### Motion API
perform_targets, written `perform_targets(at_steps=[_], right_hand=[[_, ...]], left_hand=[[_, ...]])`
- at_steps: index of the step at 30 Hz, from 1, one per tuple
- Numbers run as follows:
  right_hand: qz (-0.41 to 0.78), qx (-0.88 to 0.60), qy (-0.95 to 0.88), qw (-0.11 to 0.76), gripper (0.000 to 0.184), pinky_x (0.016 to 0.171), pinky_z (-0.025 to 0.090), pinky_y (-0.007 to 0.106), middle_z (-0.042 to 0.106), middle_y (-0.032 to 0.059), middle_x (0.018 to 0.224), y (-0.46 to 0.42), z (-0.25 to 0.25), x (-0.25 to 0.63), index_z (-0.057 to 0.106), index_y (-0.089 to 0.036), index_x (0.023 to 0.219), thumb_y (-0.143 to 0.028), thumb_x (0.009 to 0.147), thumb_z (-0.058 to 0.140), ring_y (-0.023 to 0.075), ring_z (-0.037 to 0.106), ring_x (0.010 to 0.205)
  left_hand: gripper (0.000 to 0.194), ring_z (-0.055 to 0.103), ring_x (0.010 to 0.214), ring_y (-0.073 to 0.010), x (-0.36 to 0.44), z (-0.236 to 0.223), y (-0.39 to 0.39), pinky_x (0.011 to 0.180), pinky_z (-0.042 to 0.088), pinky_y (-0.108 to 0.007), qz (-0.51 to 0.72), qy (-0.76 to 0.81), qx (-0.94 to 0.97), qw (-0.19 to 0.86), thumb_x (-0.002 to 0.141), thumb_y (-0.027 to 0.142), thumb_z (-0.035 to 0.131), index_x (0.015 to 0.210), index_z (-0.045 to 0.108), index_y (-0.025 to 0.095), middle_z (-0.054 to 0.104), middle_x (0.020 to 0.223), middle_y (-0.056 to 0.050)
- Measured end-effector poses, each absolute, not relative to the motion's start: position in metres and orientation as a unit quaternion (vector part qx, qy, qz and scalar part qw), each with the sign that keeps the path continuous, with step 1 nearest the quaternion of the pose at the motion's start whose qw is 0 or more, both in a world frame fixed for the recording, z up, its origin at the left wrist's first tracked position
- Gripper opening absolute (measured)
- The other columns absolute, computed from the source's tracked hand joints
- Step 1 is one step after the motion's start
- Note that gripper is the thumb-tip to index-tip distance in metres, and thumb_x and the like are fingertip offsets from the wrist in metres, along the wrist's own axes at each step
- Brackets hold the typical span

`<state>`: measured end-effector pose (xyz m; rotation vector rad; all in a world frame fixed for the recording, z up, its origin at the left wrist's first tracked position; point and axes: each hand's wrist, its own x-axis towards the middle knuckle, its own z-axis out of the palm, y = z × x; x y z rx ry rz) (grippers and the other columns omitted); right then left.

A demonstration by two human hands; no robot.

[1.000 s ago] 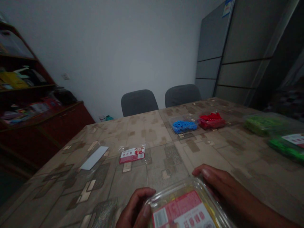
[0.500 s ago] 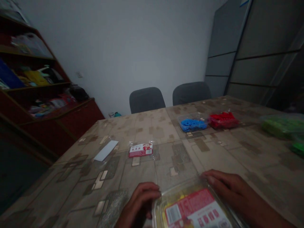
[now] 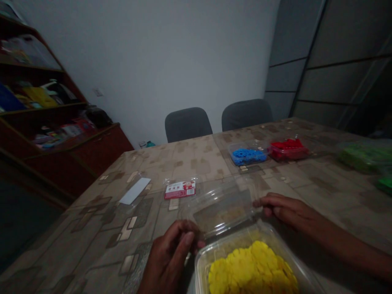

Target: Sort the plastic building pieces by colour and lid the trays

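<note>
A clear plastic box full of yellow pieces sits at the table's near edge. Its clear lid is lifted off the box and tilted up, facing away from me. My left hand pinches the lid's near left corner. My right hand grips the lid's right edge with curled fingers.
The patterned table holds a flat clear lid with a red label, another clear lid with a white label, a box of blue pieces, a box of red pieces and green boxes at right. Two grey chairs stand behind; shelves at left.
The labelled lid, shut on the box before, has come off and swung upward, showing the yellow pieces. Both hands rose with it.
</note>
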<state>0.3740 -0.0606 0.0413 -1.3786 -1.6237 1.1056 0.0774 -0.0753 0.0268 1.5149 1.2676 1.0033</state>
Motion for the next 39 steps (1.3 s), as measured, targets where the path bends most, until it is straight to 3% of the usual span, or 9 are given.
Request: perform_targets(at_steps=[5,9,17,34,39], right_hand=[[0.45,-0.531,-0.631,0.342,0.03,0.091,0.045,0.042,0.066,0.0081,0.113,-0.064,0.042,0.368,0.07,-0.026,0.105,-0.043,0.087,0.054,0.0314,0.057,0.108],[0.476,-0.523,-0.622,0.337,0.028,0.079,0.047,0.034,0.067,0.0062,0.095,-0.062,0.036,0.359,0.067,-0.022,0.097,-0.044,0.09,0.052,0.025,0.06,0.092],[0.528,-0.505,-0.586,0.351,0.029,0.068,0.041,0.028,0.059,0.002,0.081,-0.06,0.029,0.357,0.062,-0.019,0.088,-0.046,0.09,0.053,0.0172,0.053,0.076],[0.591,-0.5,-0.505,0.381,0.036,0.051,0.028,0.023,0.052,-0.0021,0.068,-0.059,0.016,0.353,0.06,-0.017,0.079,-0.052,0.085,0.059,0.01,0.04,0.057],[0.582,-0.502,-0.512,0.383,0.037,0.052,0.03,0.023,0.052,-0.0018,0.068,-0.059,0.019,0.352,0.06,-0.018,0.079,-0.055,0.083,0.059,0.0109,0.041,0.058]], left_hand=[[0.024,0.059,0.066,-0.0157,0.087,0.028,-0.077,0.062,0.044,-0.023,0.446,0.495,0.566,0.485,0.088,0.04,0.056,0.078,0.064,0.02,0.064,0.069,0.0],[0.022,0.059,0.065,-0.0141,0.087,0.026,-0.075,0.062,0.045,-0.022,0.453,0.504,0.525,0.514,0.089,0.04,0.057,0.085,0.063,0.019,0.066,0.072,0.0],[0.025,0.063,0.068,-0.0136,0.08,0.012,-0.067,0.066,0.049,-0.025,0.442,0.478,0.447,0.613,0.091,0.037,0.056,0.11,0.055,0.02,0.072,0.085,-0.005],[0.026,0.063,0.063,-0.012,0.083,0.01,-0.064,0.059,0.048,-0.022,0.452,0.466,0.4,0.647,0.089,0.035,0.06,0.108,0.057,0.018,0.073,0.081,-0.007],[0.031,0.058,0.061,-0.01,0.084,0.011,-0.067,0.059,0.044,-0.021,0.458,0.457,0.412,0.641,0.083,0.034,0.068,0.107,0.057,0.018,0.072,0.083,-0.006]])
